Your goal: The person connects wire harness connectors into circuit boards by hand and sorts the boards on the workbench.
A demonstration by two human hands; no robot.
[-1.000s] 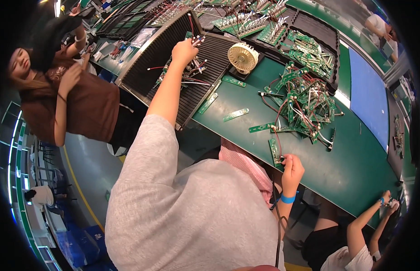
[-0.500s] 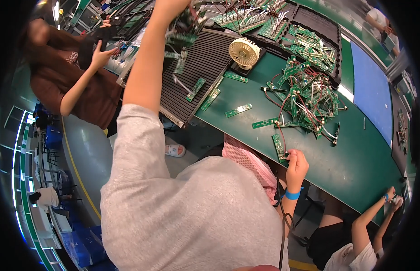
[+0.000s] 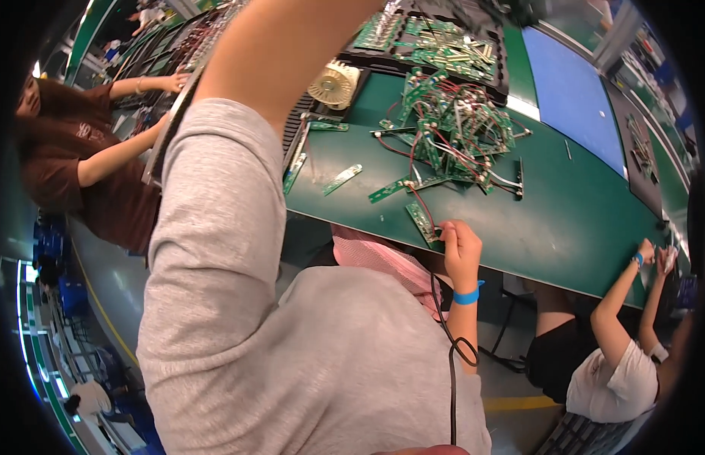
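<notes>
My right hand (image 3: 460,246), with a blue band at its wrist, is closed in a pinch at the near end of a small green circuit board (image 3: 419,220) by the table's front edge. A dark red wire (image 3: 423,201) runs from this board toward other boards. My left forearm (image 3: 280,57) reaches across the top, and its hand is outside the picture. Beyond it, a blurred bundle of boards and wires (image 3: 512,10) shows at the top edge; what holds it is hidden. A heaped pile of wired circuit boards (image 3: 459,133) lies ahead of my right hand.
A cream fan (image 3: 334,85) stands left of the pile. Behind are black trays (image 3: 500,76) of boards. Loose boards (image 3: 343,180) lie on the green table (image 3: 549,227), with a blue mat (image 3: 576,98) farther right. A person (image 3: 87,171) works at left, another (image 3: 618,371) at right.
My left arm has swept right across the top, its hand leaving the picture. The blurred bundle is now farther right. The view has shifted; my right hand keeps its pinch at the board.
</notes>
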